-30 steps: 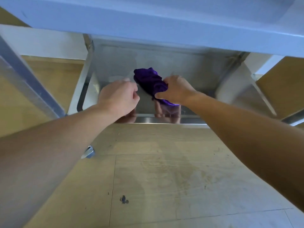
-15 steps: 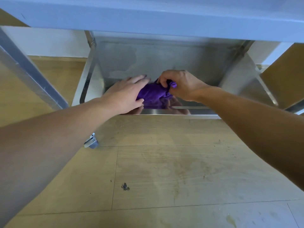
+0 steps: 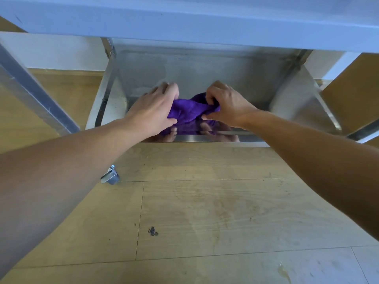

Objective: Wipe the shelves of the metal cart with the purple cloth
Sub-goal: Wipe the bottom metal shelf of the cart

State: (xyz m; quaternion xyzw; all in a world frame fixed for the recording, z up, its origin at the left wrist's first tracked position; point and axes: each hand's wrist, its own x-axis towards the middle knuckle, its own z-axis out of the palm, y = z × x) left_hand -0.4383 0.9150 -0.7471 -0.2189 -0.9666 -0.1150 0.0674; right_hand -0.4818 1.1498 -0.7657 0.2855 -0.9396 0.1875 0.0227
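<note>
My left hand (image 3: 155, 111), 9 o'clock, and right hand (image 3: 227, 105), 3, pinch the cloth (image 3: 188, 109) on the shelf (image 3: 205, 76); upper shelf (image 3: 184, 23) overhangs at 12, caster (image 3: 110, 177) at 7.

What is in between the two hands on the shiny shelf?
The purple cloth, bunched up on the shelf. The left hand and the right hand both hold it, one at each end. The head view shows this.
</note>
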